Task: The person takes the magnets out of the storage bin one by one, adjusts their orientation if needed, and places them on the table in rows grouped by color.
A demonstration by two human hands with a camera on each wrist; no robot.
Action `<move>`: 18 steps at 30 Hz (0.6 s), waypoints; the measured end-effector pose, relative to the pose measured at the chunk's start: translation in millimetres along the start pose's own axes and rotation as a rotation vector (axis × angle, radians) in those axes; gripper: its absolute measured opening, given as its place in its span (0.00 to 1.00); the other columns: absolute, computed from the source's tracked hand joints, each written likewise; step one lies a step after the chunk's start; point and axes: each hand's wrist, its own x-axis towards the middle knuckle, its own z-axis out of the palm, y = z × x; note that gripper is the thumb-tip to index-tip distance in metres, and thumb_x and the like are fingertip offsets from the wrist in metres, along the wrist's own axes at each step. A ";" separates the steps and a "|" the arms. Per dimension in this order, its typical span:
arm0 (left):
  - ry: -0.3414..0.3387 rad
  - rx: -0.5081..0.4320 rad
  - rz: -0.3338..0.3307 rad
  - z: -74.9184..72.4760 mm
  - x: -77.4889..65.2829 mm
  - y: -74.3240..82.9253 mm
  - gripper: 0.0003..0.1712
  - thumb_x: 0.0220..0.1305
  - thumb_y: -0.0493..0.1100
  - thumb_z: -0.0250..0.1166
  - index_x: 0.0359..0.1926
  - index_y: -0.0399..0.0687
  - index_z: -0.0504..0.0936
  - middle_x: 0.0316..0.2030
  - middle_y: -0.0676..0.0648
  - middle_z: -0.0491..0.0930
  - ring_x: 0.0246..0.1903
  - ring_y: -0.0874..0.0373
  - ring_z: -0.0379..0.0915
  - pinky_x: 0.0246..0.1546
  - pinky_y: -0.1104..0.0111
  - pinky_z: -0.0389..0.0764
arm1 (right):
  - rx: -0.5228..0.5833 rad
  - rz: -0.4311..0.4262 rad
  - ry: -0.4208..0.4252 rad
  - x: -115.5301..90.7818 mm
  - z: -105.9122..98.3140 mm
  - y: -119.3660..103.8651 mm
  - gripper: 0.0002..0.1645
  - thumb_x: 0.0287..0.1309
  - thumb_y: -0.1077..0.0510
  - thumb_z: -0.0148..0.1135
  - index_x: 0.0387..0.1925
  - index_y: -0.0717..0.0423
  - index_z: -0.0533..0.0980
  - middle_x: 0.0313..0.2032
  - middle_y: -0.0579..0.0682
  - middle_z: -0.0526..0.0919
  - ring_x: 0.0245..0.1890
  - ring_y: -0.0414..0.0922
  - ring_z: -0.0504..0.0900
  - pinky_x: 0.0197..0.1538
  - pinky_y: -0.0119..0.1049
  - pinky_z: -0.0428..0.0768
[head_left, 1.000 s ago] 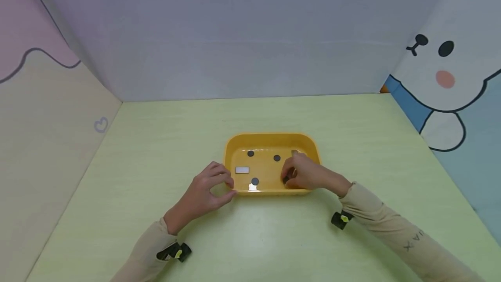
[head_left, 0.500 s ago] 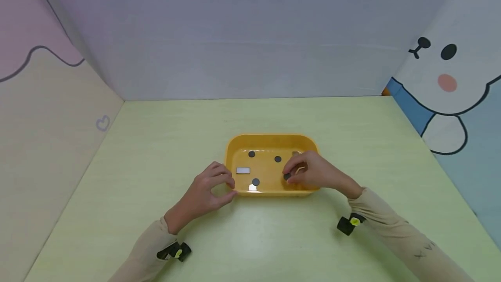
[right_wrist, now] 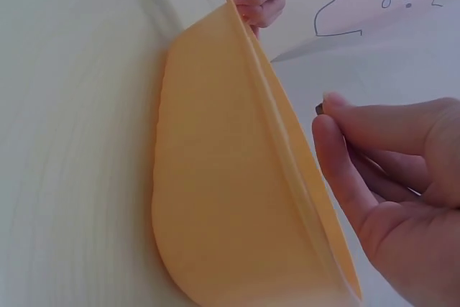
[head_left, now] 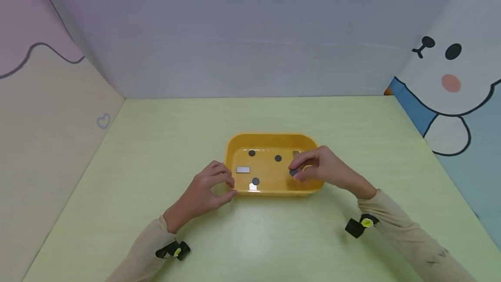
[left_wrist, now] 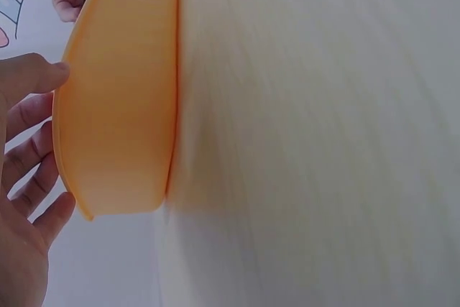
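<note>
In the head view a yellow tray (head_left: 270, 194) stands on the table, with several dark grey round discs and pale rectangular pieces inside. My right hand (head_left: 330, 169) pinches one small dark grey disc (head_left: 293, 172) between thumb and fingertips, over the tray's right side. Edge-on, that disc (right_wrist: 320, 108) shows at the fingertips in the right wrist view. My left hand (head_left: 203, 188) holds the tray's rim at its near left corner. Its thumb and curled fingers meet the rim (left_wrist: 59, 116) in the left wrist view.
Lying in the tray are a disc (head_left: 252, 153) at the back left, another disc (head_left: 278, 158) near the middle and a third disc (head_left: 255, 181) at the front. A pale rectangle (head_left: 243, 169) lies at the left. A wall (head_left: 250, 34) rises behind the table (head_left: 176, 129).
My right hand has lifted the pinched disc from the tray's lower right area, moving it up and to the right. My left hand keeps its place at the rim.
</note>
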 end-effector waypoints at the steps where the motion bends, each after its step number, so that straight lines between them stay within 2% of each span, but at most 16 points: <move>1: 0.003 0.001 0.003 0.1 0.5 -0.1 0.09 0.48 0.44 0.73 0.27 0.52 0.80 0.34 0.58 0.76 0.42 0.62 0.66 0.44 0.66 0.74 | 0.012 -0.003 0.002 -1.0 -1.1 -0.2 0.16 0.51 0.62 0.69 0.41 0.66 0.80 0.40 0.54 0.84 0.42 0.50 0.81 0.41 0.38 0.81; 11: 0.035 -0.003 0.037 -0.9 2.2 0.0 0.09 0.46 0.41 0.74 0.27 0.51 0.80 0.33 0.57 0.76 0.40 0.60 0.67 0.41 0.64 0.75 | 0.051 0.024 0.031 -11.3 -12.2 -7.0 0.17 0.51 0.60 0.69 0.43 0.65 0.80 0.40 0.56 0.84 0.38 0.51 0.83 0.41 0.38 0.81; 18: 0.037 -0.012 0.034 0.3 2.1 -0.1 0.09 0.47 0.41 0.74 0.27 0.52 0.80 0.33 0.58 0.76 0.41 0.60 0.67 0.41 0.65 0.75 | 0.088 0.008 0.048 -16.1 -23.9 -4.2 0.16 0.52 0.63 0.68 0.43 0.66 0.80 0.43 0.56 0.83 0.39 0.51 0.83 0.43 0.40 0.80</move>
